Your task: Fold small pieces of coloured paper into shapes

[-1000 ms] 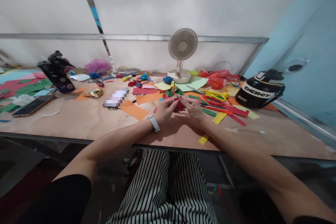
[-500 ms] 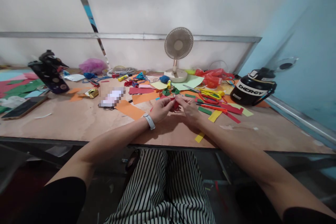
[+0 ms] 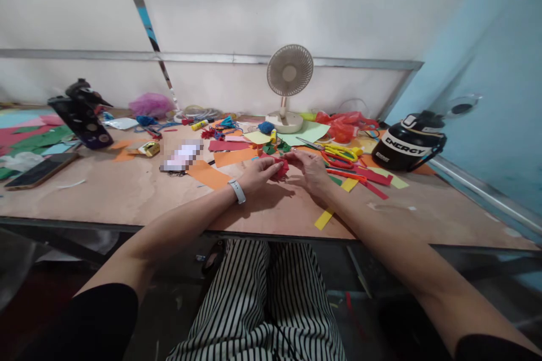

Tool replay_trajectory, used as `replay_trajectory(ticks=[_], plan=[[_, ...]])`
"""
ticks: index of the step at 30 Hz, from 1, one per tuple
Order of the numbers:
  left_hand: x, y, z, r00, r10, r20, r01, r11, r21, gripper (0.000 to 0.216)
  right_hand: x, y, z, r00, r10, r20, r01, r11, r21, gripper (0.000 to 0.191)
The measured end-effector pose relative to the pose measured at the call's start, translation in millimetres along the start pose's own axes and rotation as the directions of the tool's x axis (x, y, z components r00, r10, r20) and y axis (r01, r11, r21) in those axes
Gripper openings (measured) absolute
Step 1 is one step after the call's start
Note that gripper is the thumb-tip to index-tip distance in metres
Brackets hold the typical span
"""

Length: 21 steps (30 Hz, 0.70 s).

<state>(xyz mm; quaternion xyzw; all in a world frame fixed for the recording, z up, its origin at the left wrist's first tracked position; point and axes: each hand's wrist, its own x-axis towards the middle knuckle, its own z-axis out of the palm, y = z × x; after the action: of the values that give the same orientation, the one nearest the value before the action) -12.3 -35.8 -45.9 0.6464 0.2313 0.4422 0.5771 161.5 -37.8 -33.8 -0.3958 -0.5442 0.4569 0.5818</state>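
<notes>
My left hand (image 3: 259,174) is closed on a small red paper piece (image 3: 282,170) with jagged, petal-like edges, held just above the table. To its right, my right hand (image 3: 313,170) has its thumb and fingertips drawn together near the top of the red paper. Whether anything is between those fingertips is too small to make out. Just beyond the hands lie green paper cutouts (image 3: 270,148). Orange-handled scissors (image 3: 347,173) and yellow-handled scissors (image 3: 342,152) rest to the right, among red, green and yellow paper strips (image 3: 325,219).
A small fan (image 3: 289,70) stands behind the hands, with blue yarn (image 3: 266,127) by its base. Orange paper (image 3: 209,175) and a phone (image 3: 42,171) lie to the left. A dark bottle (image 3: 80,118) stands far left, a black jug (image 3: 409,142) on the right.
My right hand has come away from the red paper, slightly up and to the right. My left hand keeps hold of the paper, which now shows more fully.
</notes>
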Motion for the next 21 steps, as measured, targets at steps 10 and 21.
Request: replay_trajectory(ticks=[10,21], plan=[[-1,9,-3,0.991,-0.107,0.081,0.108,0.994,-0.006,0.047,-7,-1,2,0.984,-0.037,0.176,0.077,0.971,-0.225,0.048],[-1,11,-8,0.984,-0.176,0.012,0.175,0.968,-0.177,0.049,-8,-1,1,0.988,-0.091,0.122,0.123,0.952,-0.281,0.047]])
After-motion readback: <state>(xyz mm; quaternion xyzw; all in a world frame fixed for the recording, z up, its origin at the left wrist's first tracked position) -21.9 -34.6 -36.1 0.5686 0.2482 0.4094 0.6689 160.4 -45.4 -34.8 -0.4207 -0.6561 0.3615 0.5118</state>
